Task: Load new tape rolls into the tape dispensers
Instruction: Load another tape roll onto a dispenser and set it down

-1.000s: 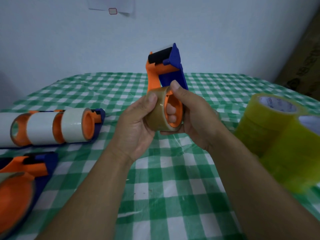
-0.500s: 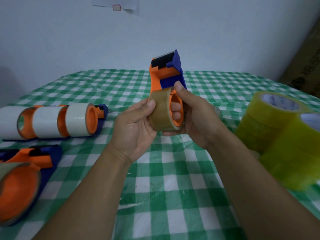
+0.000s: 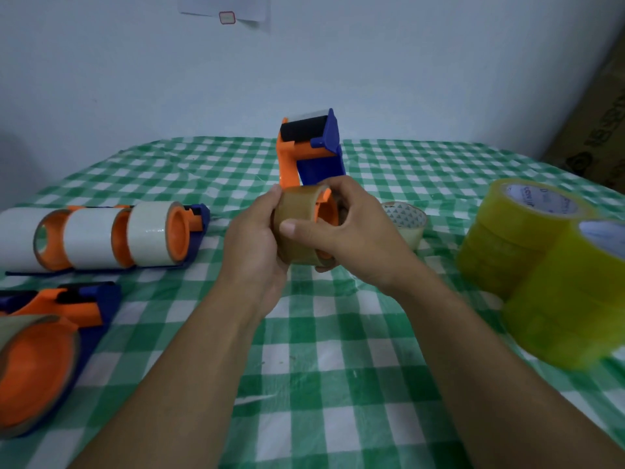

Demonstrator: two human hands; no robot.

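- Orange-and-blue plastic tape dispensers: two plainly seen, the held dispenser [image 3: 306, 154] standing upright and a lying dispenser [image 3: 67, 302] to its near left. The bodies under the white rolls cannot be counted.
- White tape rolls [image 3: 148, 233] on orange hubs: three, in a row left of the held dispenser.
- Brown translucent tape rolls: two, a mounted brown roll [image 3: 297, 225] on the held dispenser and a second brown roll [image 3: 27, 322] on the lying dispenser.
- Clear tape roll [image 3: 406, 228] with a patterned white core: one, just right of the held dispenser.
- Yellow tape stacks [image 3: 507, 238]: two, farther right of it. The rolls in each are too blurred to count.
- Bare hands: two, the left hand [image 3: 253, 238] and the right hand [image 3: 355, 231], both at the held dispenser.
- White paper sheet [image 3: 236, 8]: one, on the wall above it.
- Brown cardboard box [image 3: 602, 130]: one, far to its right.
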